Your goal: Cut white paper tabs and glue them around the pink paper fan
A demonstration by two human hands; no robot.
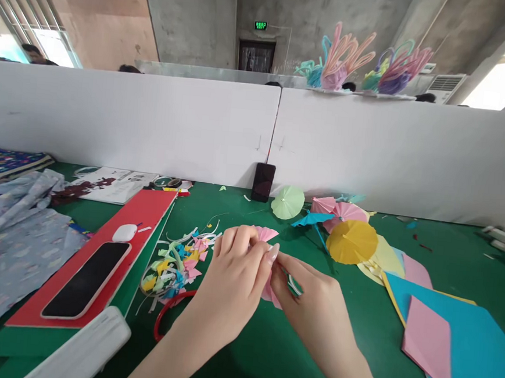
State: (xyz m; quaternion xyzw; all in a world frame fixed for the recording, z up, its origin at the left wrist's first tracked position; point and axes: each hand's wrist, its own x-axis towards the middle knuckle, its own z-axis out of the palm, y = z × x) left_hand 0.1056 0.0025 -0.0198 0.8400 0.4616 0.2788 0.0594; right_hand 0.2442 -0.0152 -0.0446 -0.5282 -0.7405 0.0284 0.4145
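Observation:
Over the middle of the green table, my left hand (237, 278) is closed on a pink pleated paper umbrella (267, 234), whose folds show above and below the fingers. My right hand (311, 295) meets it with thumb and fingers pinched together at the umbrella's middle. A thin pale strip (294, 284) curls out by the right fingers; its other end is hidden. To the left lies a heap of coloured paper scraps (179, 265), beside the red handle (161, 319) of a tool, partly covered by my left arm.
Finished-looking paper umbrellas, among them a yellow one (352, 242) and a pale green one (287, 202), lie beyond my right hand. Blue paper (476, 346) and folded pink paper (428, 342) are at right. A phone (86, 281) rests on a red board (152, 216); another phone (263, 182) leans on the white partition (153, 123).

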